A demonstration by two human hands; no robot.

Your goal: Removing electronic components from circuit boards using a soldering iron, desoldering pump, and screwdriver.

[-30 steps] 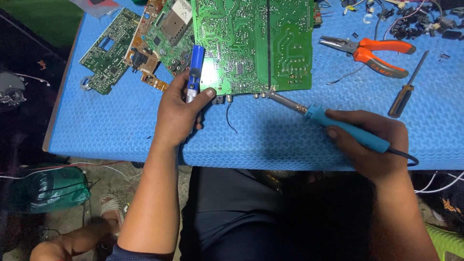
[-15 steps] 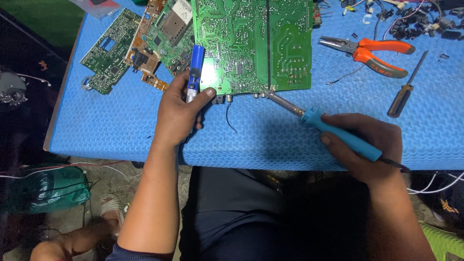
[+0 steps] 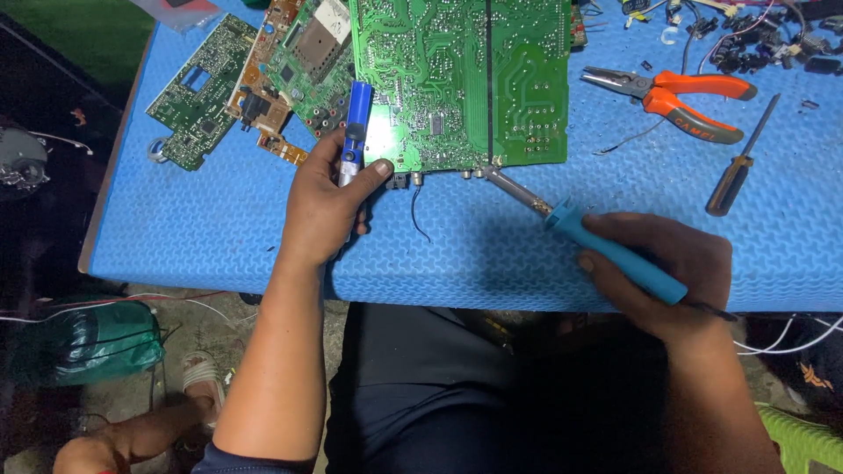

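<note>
The right hand [image 3: 672, 272] grips a blue soldering iron [image 3: 575, 224], tip touching the green circuit board [image 3: 457, 79] edge; the left hand [image 3: 325, 206] clasps a blue desoldering pump [image 3: 354, 127] beside it.

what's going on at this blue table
A person is working on a large green circuit board lying solder-side up on a blue foam mat. The right hand holds a blue-handled soldering iron, its tip at the board's near edge. The left hand grips a blue pen-like tool beside the board. Orange-handled pliers, a screwdriver and smaller boards lie around.
</note>
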